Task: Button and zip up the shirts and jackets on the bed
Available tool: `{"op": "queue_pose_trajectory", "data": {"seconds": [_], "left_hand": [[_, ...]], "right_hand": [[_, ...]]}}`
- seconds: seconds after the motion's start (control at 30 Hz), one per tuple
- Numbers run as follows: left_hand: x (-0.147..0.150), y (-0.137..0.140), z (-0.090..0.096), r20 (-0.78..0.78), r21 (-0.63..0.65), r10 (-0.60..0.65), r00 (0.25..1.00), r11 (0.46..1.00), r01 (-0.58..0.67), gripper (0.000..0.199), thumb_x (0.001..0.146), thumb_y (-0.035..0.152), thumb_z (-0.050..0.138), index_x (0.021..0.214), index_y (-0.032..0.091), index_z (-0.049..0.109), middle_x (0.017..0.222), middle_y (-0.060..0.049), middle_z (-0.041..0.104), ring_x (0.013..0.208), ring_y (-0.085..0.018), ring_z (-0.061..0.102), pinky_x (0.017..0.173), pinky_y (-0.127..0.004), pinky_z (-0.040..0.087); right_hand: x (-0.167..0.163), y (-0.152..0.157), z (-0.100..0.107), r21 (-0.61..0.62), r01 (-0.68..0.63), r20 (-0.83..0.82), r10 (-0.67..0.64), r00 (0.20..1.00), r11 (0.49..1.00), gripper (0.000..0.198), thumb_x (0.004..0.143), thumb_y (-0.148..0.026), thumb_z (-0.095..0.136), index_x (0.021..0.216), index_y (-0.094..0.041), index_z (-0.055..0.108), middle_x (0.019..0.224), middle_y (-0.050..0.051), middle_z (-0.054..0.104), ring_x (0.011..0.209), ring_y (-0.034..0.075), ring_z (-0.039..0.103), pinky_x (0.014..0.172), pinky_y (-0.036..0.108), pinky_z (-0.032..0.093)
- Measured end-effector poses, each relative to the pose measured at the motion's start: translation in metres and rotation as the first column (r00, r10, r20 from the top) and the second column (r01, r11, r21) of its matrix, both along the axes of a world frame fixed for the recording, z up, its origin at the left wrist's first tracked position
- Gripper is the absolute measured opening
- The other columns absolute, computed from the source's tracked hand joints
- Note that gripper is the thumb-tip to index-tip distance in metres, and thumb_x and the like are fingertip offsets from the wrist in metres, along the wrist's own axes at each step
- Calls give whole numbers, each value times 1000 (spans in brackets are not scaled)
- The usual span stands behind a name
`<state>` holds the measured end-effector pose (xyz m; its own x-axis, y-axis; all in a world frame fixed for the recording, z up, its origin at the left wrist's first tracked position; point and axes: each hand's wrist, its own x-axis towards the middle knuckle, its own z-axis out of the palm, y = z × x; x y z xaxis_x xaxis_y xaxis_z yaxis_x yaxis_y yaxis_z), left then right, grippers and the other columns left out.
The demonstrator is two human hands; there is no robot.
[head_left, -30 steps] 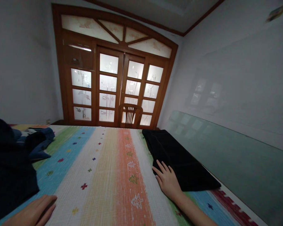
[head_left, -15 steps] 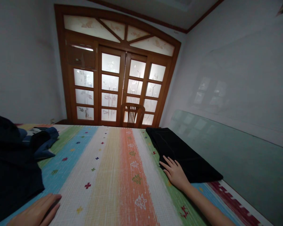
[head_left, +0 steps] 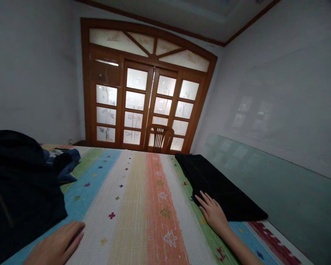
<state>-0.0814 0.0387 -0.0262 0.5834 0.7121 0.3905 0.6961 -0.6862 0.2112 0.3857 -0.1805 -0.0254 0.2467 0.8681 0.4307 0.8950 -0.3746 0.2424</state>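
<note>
My right hand [head_left: 213, 212] lies with fingers stretched over the near left edge of a folded black garment [head_left: 223, 187], perhaps trousers, on the right side of the table. My left hand [head_left: 57, 243] rests on the striped tablecloth [head_left: 127, 235] at the lower left, fingers extended and nothing visible in them. Just beyond it is a heap of dark clothing [head_left: 24, 191], with a zipper-like line on its near part. Behind that heap lies a crumpled blue garment [head_left: 67, 165] with some white.
A wooden chair [head_left: 159, 137] stands at the table's far end, before wooden doors with frosted panes [head_left: 135, 99]. Along the right side, a pale green panel [head_left: 278, 176] leans at the wall [head_left: 287, 92].
The whole view has shifted, so everything appears slightly farther right and lower. Both hands keep the same places relative to the cloth and the black garment.
</note>
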Motion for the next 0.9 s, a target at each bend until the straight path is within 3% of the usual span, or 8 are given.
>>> {"op": "queue_pose_trajectory", "data": {"seconds": [0.2, 0.37, 0.5, 0.6, 0.73, 0.9], "left_hand": [[4, -13, 22, -58, 0, -57, 997, 998, 57, 34, 76, 43, 34, 84, 24, 62, 87, -1, 66, 79, -18, 61, 70, -24, 49], [4, -12, 15, -35, -6, -68, 997, 998, 68, 39, 77, 37, 33, 107, 21, 52, 101, -4, 62, 89, -18, 58, 76, -25, 46], [2, -10, 23, 5, -131, -23, 1000, 991, 23, 43, 78, 34, 30, 117, 20, 42, 80, -1, 64, 71, -16, 61, 63, -24, 47], [-5, -6, 49, -1, -177, 45, 999, 983, -44, 42, 79, 33, 26, 116, 18, 41, 76, -1, 61, 69, -15, 60, 63, -24, 45], [-26, 11, 94, -37, 6, 120, 992, 993, -120, 40, 80, 36, 25, 100, 17, 53, 95, -7, 57, 92, -19, 53, 76, -28, 42], [-68, 31, 136, -155, 128, 377, 913, 924, -360, 45, 82, 35, 22, 103, 7, 50, 107, -15, 47, 97, -27, 47, 80, -37, 37]], "right_hand": [[8, -5, -16, 68, 33, 31, -35, 999, 997, 48, 70, -16, 31, 116, -18, 48, 117, 8, 50, 106, 20, 47, 84, 38, 40], [21, -8, -29, 113, -2, 5, 2, 1000, 994, 49, 69, -18, 30, 113, -17, 51, 115, 8, 52, 105, 21, 47, 84, 39, 40], [28, -13, -35, 128, -48, -1, 49, 999, 991, 47, 70, -21, 30, 111, -18, 52, 114, 7, 53, 104, 21, 48, 83, 38, 42], [32, -16, -38, 137, -76, 24, 74, 997, 988, 47, 70, -21, 29, 110, -17, 53, 112, 7, 54, 102, 21, 50, 81, 37, 43], [34, -16, -39, 140, -100, 54, 93, 994, 985, 46, 71, -23, 29, 108, -16, 55, 110, 7, 56, 100, 21, 51, 80, 36, 45], [35, -15, -38, 145, -115, 77, 105, 991, 983, 46, 72, -23, 28, 107, -15, 55, 109, 8, 56, 100, 21, 52, 79, 36, 45]]}}
